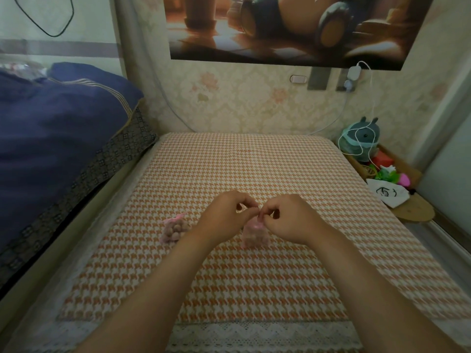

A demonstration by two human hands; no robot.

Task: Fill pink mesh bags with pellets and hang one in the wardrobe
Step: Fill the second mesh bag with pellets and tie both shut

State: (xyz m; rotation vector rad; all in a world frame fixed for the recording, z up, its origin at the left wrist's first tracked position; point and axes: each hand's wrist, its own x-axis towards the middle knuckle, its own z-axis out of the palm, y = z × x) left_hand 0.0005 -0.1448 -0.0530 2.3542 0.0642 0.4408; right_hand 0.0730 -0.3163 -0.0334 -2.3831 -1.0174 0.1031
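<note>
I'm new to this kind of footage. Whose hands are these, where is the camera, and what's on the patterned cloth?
No machine here: a person wears one wide-angle camera on the head, looking down at their own bare hands. The left hand and right hand both pinch the top of a small pink mesh bag of pellets, which sits on the orange-and-white houndstooth cloth. A second filled pink mesh bag lies apart to its left, untouched.

Forearms (158, 289) bare to bottom edge; left grip (224, 212), right grip (288, 220) likewise bare, seemingly; view soft.
</note>
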